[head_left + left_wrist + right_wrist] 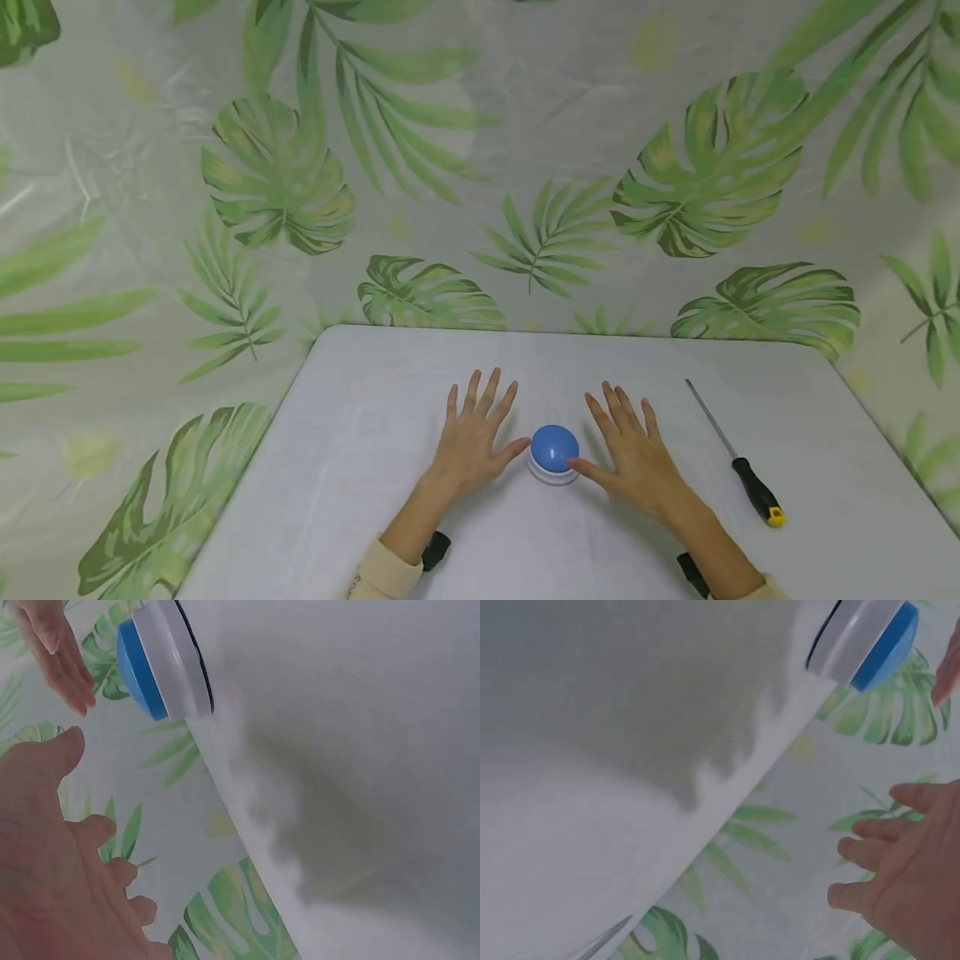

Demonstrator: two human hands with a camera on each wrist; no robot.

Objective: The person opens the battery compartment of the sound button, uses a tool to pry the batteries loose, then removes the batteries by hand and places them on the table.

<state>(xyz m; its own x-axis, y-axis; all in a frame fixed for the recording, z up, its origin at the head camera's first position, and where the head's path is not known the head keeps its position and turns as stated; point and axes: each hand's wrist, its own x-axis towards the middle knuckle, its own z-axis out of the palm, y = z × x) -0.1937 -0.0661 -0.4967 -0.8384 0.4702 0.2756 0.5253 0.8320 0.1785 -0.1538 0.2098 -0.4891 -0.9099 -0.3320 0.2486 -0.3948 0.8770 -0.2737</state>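
Note:
A round push button with a blue dome (554,447) on a white base (551,477) sits on the white table between both hands. To its left, my left hand (474,443) is spread with fingers pointing away, its thumb tip close to the dome's left side. On the other side my right hand (632,454) is spread too, its thumb overlapping the dome's lower right edge in the head view. Neither hand holds anything. Both wrist views show the button's blue dome (137,671) and white base (853,637) from the side, with the hands' shadows on the tabletop.
A screwdriver (757,492) with a black and yellow handle lies right of my right hand; its metal shaft (604,941) shows at the bottom of the right wrist view. Behind the white table (360,367) hangs a leaf-patterned sheet (555,150).

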